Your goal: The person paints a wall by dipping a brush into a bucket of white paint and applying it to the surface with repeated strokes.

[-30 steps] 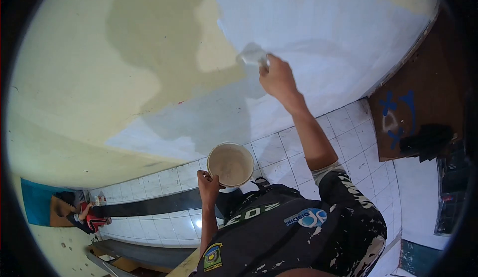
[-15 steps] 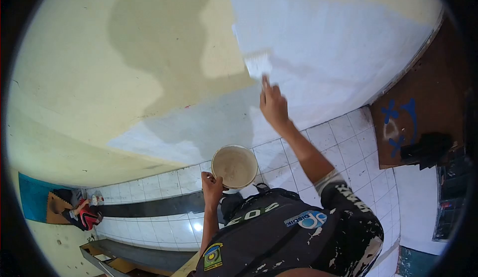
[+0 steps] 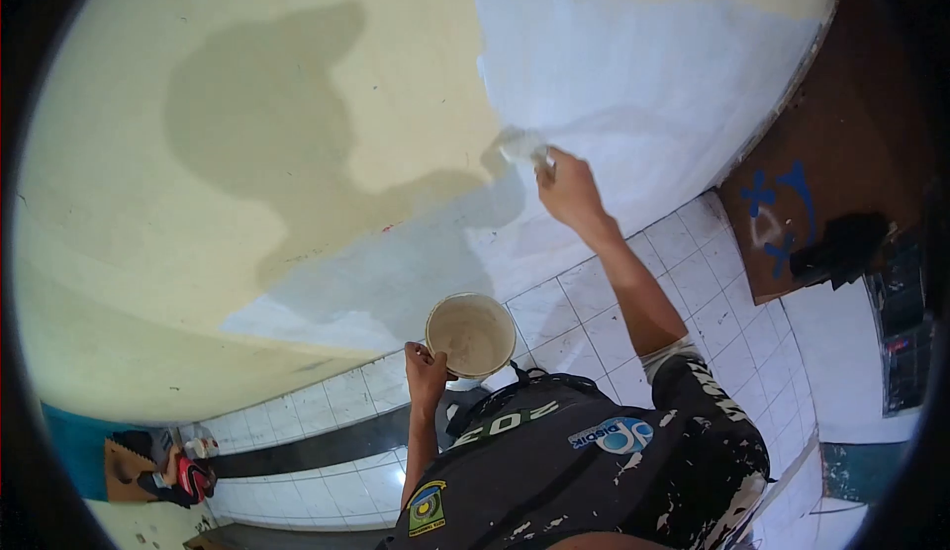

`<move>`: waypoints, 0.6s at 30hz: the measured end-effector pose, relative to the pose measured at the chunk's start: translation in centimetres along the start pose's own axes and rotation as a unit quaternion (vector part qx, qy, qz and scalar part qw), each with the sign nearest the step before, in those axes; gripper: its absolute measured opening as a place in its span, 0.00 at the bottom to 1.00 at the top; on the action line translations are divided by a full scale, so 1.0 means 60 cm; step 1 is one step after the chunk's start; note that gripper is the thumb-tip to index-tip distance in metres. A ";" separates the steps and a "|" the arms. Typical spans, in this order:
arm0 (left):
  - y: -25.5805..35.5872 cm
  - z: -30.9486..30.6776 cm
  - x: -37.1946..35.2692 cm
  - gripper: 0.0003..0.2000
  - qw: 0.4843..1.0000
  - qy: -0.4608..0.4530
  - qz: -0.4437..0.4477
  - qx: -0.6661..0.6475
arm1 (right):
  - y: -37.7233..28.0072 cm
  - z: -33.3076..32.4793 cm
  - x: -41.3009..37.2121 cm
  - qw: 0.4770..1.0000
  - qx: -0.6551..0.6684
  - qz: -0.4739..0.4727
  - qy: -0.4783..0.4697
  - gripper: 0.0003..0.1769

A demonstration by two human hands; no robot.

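My right hand is closed round the handle of a paintbrush, its pale bristles pointing left against the wall. The brush is at the border between the yellow wall and a whitish painted patch. Low in front of my body, my left hand grips the rim of a round paint bucket, thumb over the edge. The bucket's inside looks beige and smeared.
White floor tiles with a dark strip run along the wall's foot. A brown board with blue marks stands at right, a dark cloth on it. Far left, a person in red and black is low by the floor.
My right hand has swung the brush from bristles up to bristles pointing left, a little lower on the wall. The view has shifted slightly; my left hand still holds the bucket.
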State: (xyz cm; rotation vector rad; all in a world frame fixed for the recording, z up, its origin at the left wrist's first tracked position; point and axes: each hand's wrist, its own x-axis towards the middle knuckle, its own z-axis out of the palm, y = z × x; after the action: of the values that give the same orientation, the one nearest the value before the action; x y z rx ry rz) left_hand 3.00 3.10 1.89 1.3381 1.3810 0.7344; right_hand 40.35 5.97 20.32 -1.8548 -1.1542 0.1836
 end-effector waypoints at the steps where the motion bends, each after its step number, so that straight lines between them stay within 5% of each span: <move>1: 0.010 -0.007 0.004 0.14 1.000 -0.010 0.002 -0.020 | -0.033 -0.025 0.007 0.998 0.026 -0.046 0.040 0.14; 5: 0.018 -0.027 0.020 0.14 0.999 -0.026 0.003 -0.041 | -0.213 -0.135 0.034 0.963 0.073 -0.192 0.174 0.18; 8: 0.027 -0.040 0.031 0.14 0.999 -0.035 0.013 -0.038 | -0.295 -0.178 0.043 0.965 0.062 -0.189 0.168 0.18; 14: 0.031 -0.059 0.041 0.14 0.999 -0.032 0.022 -0.028 | -0.084 0.011 0.069 0.941 -0.068 -0.257 0.207 0.26; 18: 0.018 -0.061 0.040 0.14 0.998 -0.019 0.015 -0.056 | 0.090 0.117 -0.058 0.986 -0.121 -0.105 0.051 0.26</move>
State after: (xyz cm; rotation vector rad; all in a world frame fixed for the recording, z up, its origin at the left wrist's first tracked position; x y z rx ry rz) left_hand 0.28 6.42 3.36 1.2815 1.2727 0.7915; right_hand 38.07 6.86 11.13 -1.9093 -1.3383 -0.1763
